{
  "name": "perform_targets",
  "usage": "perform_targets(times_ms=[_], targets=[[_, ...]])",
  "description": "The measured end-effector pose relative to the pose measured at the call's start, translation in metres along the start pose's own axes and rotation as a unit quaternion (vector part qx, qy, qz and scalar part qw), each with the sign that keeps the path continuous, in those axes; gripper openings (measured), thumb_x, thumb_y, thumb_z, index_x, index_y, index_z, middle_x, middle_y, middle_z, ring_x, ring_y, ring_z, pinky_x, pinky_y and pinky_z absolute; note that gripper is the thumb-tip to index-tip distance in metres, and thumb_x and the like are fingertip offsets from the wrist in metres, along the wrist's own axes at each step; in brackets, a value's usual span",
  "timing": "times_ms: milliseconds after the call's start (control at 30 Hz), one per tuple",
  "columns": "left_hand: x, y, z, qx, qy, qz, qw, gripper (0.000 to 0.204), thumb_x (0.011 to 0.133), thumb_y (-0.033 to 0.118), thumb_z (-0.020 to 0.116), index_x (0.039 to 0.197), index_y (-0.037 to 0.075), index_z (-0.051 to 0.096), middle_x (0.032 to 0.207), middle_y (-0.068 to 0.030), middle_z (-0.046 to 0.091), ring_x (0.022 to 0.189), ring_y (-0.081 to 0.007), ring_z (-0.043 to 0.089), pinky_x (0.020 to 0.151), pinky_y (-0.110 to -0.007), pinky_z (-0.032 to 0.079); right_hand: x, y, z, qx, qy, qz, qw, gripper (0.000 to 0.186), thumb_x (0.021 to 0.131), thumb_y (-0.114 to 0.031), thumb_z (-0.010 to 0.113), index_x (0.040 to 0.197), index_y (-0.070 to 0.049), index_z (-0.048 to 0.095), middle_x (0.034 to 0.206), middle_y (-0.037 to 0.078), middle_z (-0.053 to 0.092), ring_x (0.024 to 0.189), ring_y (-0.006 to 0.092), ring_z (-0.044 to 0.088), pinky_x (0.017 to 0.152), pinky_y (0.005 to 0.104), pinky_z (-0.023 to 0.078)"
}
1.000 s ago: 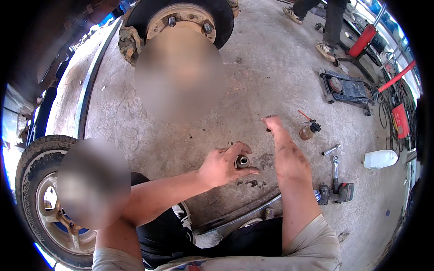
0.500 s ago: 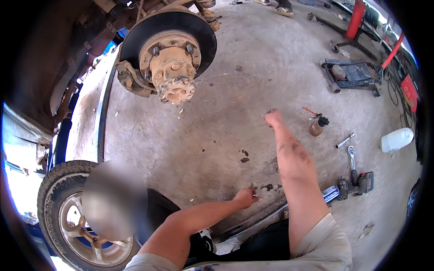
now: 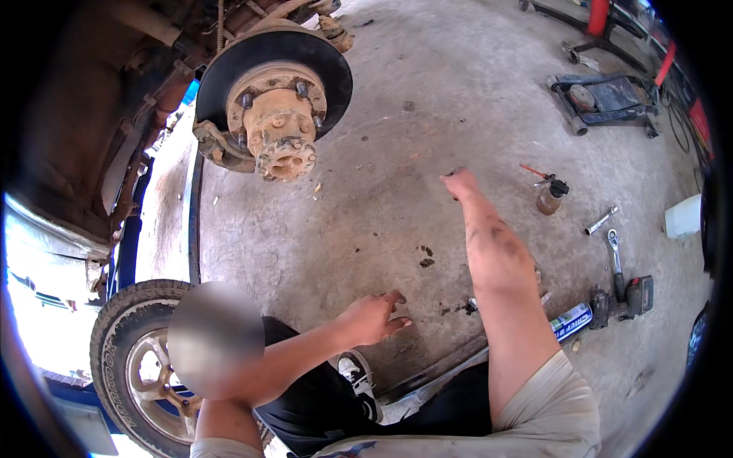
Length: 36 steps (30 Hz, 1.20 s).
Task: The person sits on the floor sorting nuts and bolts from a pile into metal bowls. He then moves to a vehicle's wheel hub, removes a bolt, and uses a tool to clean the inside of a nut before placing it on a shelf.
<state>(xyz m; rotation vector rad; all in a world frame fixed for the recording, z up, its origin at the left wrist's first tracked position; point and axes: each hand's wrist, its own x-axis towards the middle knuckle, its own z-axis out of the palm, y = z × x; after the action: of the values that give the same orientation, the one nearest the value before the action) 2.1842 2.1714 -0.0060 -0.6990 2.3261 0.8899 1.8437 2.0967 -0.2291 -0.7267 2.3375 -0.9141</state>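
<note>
Here, the stained concrete workshop floor (image 3: 382, 206) lies below the hands (image 3: 369, 319).

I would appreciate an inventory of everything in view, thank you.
Brake disc: one, black, upper left
Hub: one, tan, upper left
Vehicle underside: one, brown, left
Wheel: one, black and silver, lower left
Jack: one, dark, upper right
Stand: one, red, top right
Bottle: one, brown, right
Rod: one, silver, right
Ratchet: one, silver, right
Power tool: one, black, lower right
Can: one, blue-white, lower right
Jug: one, white, far right
Shoe: one, black-white, lower centre
Left hand: one, smudged, lower centre
Right hand: one, smudged, centre right
</note>
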Motion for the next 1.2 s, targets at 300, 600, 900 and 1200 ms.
perform_targets(times_ms=[300, 600, 900, 1200], targets=[[0.004, -0.013, 0.018, 0.106, -0.112, 0.014, 0.988, 0.060, 0.087, 0.042, 0.058, 0.129, 0.002, 0.044, 0.104, -0.0252, 0.062, 0.102, -0.0418, 0.057, 0.086, -0.048, 0.046, -0.016, -0.020, 0.016, -0.017, -0.024, 0.010, 1.000, 0.042, 0.077, -0.036, 0.070, 0.096, 0.002, 0.066, 0.095, 0.023, 0.066, 0.093, 0.0352, 0.064, 0.081, 0.0400, 0.050], [0.033, -0.023, 0.024, 0.114, -0.136, 0.118, 0.977, 0.059, 0.087, 0.043, 0.058, 0.127, 0.002, 0.046, 0.102, -0.0264, 0.062, 0.101, -0.0425, 0.058, 0.086, -0.048, 0.046, 0.002, 0.031, -0.005, -0.093, -0.086, -0.006, 0.992, 0.046, 0.081, -0.036, 0.065, 0.096, 0.007, 0.064, 0.091, 0.019, 0.068, 0.089, 0.0326, 0.065, 0.080, 0.0382, 0.051], [0.023, -0.036, 0.048, 0.105, -0.188, 0.145, 0.966, 0.059, 0.087, 0.045, 0.056, 0.127, 0.003, 0.048, 0.100, -0.0265, 0.063, 0.098, -0.0427, 0.059, 0.086, -0.047, 0.047, -0.019, 0.018, 0.012, -0.073, -0.045, 0.050, 0.995, 0.044, 0.076, -0.033, 0.066, 0.104, 0.001, 0.065, 0.112, 0.022, 0.061, 0.107, 0.0367, 0.058, 0.090, 0.0393, 0.048], [0.011, -0.034, 0.044, 0.110, -0.210, 0.127, 0.963, 0.062, 0.087, 0.048, 0.053, 0.130, 0.004, 0.045, 0.103, -0.0257, 0.062, 0.101, -0.0412, 0.058, 0.088, -0.046, 0.046, -0.026, 0.001, 0.025, -0.037, -0.021, 0.048, 0.998, 0.043, 0.075, -0.031, 0.066, 0.102, 0.002, 0.065, 0.111, 0.023, 0.061, 0.106, 0.0368, 0.058, 0.089, 0.0407, 0.048]])
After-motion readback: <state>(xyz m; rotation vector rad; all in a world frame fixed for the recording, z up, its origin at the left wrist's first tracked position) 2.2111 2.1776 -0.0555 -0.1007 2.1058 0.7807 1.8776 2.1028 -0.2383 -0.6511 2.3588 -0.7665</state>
